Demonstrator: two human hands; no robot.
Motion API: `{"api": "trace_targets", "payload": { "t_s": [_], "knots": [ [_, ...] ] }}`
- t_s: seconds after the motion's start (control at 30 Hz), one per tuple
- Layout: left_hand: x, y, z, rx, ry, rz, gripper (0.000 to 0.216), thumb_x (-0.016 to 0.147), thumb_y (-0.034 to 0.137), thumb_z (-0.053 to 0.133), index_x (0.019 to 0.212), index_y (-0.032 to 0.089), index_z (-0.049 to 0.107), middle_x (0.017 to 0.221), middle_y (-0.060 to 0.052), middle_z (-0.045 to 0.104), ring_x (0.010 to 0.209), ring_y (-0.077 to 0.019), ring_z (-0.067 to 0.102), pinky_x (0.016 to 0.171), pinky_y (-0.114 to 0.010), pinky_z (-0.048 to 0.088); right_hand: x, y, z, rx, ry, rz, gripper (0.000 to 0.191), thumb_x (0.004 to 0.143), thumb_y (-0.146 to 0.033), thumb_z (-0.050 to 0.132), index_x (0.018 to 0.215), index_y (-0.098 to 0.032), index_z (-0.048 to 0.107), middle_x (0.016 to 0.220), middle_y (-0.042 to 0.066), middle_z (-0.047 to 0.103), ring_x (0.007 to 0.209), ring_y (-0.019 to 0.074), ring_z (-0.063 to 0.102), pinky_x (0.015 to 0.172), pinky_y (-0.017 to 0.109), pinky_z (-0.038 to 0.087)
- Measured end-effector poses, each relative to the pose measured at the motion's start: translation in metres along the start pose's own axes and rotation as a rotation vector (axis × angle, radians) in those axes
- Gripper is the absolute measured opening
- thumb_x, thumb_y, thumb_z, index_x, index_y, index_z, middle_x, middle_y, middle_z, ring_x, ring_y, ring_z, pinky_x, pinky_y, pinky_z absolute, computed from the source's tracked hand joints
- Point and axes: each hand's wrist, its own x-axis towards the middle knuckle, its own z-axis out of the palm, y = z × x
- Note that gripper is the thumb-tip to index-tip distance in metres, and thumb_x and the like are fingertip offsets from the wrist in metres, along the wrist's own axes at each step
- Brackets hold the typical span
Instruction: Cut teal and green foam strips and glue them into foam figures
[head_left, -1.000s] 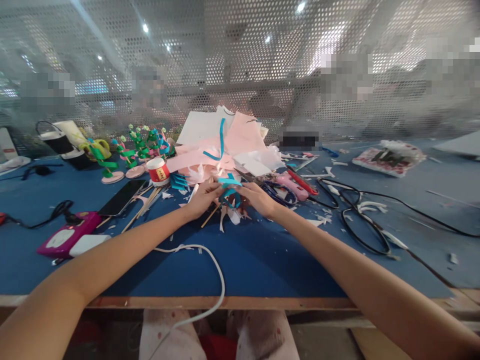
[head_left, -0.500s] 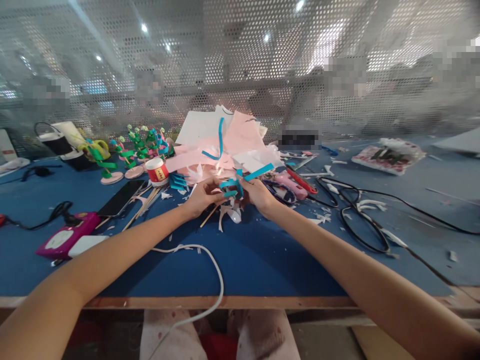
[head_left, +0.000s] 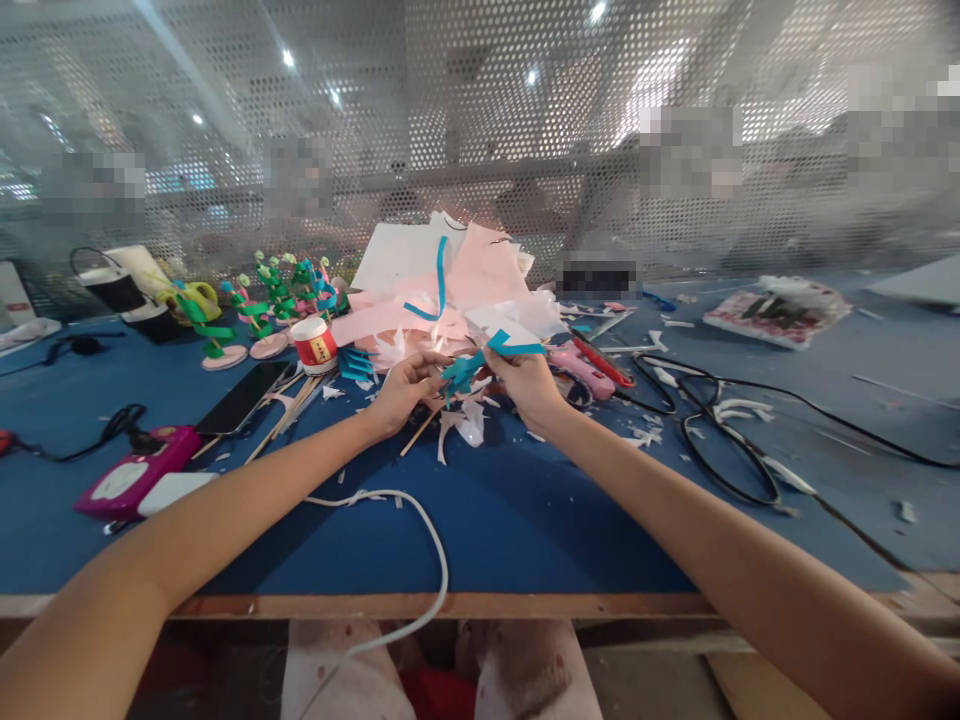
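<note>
Perforated metal mesh (head_left: 480,120), grey and dotted with round holes, fills the top of the frame. Below it spreads a smooth, matte blue tabletop (head_left: 570,540), littered with white paper scraps. At the centre of the frame, the strip (head_left: 463,370) hangs between both hands: flat, thin, blue, paper-like, bent and crossed over itself into a tangle on its left part, with a straight flat tail beyond the right hand. The left hand (head_left: 405,393) has thumb and fingers together, pinching the tangled part; the right hand (head_left: 529,388) is clamped on the strip near the tail. Its long axis runs mostly sideways, rising slightly toward the right, and the tail points right.

Behind, soft pink and white sheets (head_left: 491,265) lie heaped in the upper middle. At upper left, curled green paper plants (head_left: 281,300) rise from round pink bases, near a red-and-white tub (head_left: 315,345). Slim wooden sticks (head_left: 289,415) lie beside a flat, glossy black phone (head_left: 244,398), left of centre. Right of centre sits a pink plastic glue gun (head_left: 585,370).
</note>
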Motion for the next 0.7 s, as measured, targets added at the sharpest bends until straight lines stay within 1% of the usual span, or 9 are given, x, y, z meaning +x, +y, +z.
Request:
{"api": "trace_targets", "payload": {
  "t_s": [0.1, 0.2, 0.33, 0.43, 0.5, 0.6, 0.7],
  "knots": [
    [0.0001, -0.0004, -0.0007, 0.006, -0.007, 0.010, 0.042, 0.057, 0.036, 0.080, 0.087, 0.014, 0.061, 0.058, 0.005, 0.055, 0.052, -0.0064, 0.052, 0.051, -0.019, 0.044, 0.0000, 0.0013, -0.0010, -0.047, 0.004, -0.074, 0.027, 0.061, -0.041, 0.069, 0.068, -0.017, 0.060, 0.059, 0.000, 0.058, 0.051, 0.0127, 0.054, 0.040, 0.024, 0.045],
    [0.0005, -0.0005, -0.0011, 0.010, -0.006, 0.018, 0.043, 0.055, 0.036, 0.080, 0.086, 0.015, 0.060, 0.057, 0.006, 0.054, 0.051, -0.0065, 0.051, 0.050, -0.019, 0.043, -0.0011, 0.0017, -0.0027, -0.127, -0.039, -0.146, 0.030, 0.064, -0.045, 0.065, 0.068, -0.016, 0.062, 0.058, 0.000, 0.056, 0.051, 0.0128, 0.053, 0.043, 0.027, 0.048],
    [0.0020, -0.0013, -0.0020, 0.054, 0.081, 0.075, 0.040, 0.055, 0.036, 0.079, 0.084, 0.016, 0.059, 0.059, 0.005, 0.053, 0.056, -0.0075, 0.052, 0.054, -0.020, 0.044, -0.0020, 0.0016, -0.0046, -0.215, -0.052, -0.224, 0.033, 0.071, -0.051, 0.057, 0.072, -0.018, 0.062, 0.056, -0.002, 0.052, 0.045, 0.0098, 0.048, 0.044, 0.026, 0.047],
    [0.0033, -0.0020, -0.0026, 0.096, 0.167, 0.157, 0.038, 0.056, 0.036, 0.078, 0.082, 0.016, 0.059, 0.066, 0.004, 0.057, 0.063, -0.0080, 0.054, 0.060, -0.020, 0.044, -0.0002, 0.0035, -0.0050, -0.239, -0.054, -0.246, 0.037, 0.071, -0.055, 0.056, 0.067, -0.018, 0.059, 0.056, -0.002, 0.049, 0.045, 0.0091, 0.046, 0.043, 0.024, 0.044],
    [0.0037, -0.0019, -0.0025, 0.097, 0.199, 0.193, 0.040, 0.055, 0.036, 0.079, 0.082, 0.016, 0.058, 0.071, 0.003, 0.059, 0.067, -0.0083, 0.055, 0.064, -0.021, 0.044, 0.0018, 0.0056, -0.0054, -0.280, -0.051, -0.281, 0.039, 0.071, -0.056, 0.056, 0.061, -0.018, 0.056, 0.060, -0.001, 0.048, 0.047, 0.0092, 0.045, 0.044, 0.024, 0.043],
    [0.0032, -0.0011, -0.0013, 0.070, 0.163, 0.178, 0.042, 0.055, 0.040, 0.079, 0.082, 0.016, 0.057, 0.069, 0.003, 0.059, 0.066, -0.0081, 0.056, 0.065, -0.021, 0.044, 0.0029, 0.0069, -0.0068, -0.400, -0.032, -0.412, 0.037, 0.076, -0.051, 0.053, 0.060, -0.017, 0.056, 0.067, 0.002, 0.052, 0.056, 0.0121, 0.049, 0.053, 0.026, 0.044],
    [0.0020, -0.0005, -0.0001, 0.052, 0.134, 0.153, 0.043, 0.056, 0.041, 0.078, 0.083, 0.016, 0.056, 0.062, 0.006, 0.056, 0.060, -0.0063, 0.054, 0.058, -0.019, 0.043, -0.0005, 0.0037, -0.0081, -0.574, -0.030, -0.571, 0.032, 0.082, -0.039, 0.049, 0.063, -0.017, 0.061, 0.072, 0.006, 0.058, 0.067, 0.0158, 0.055, 0.065, 0.029, 0.045]
  ]
}}
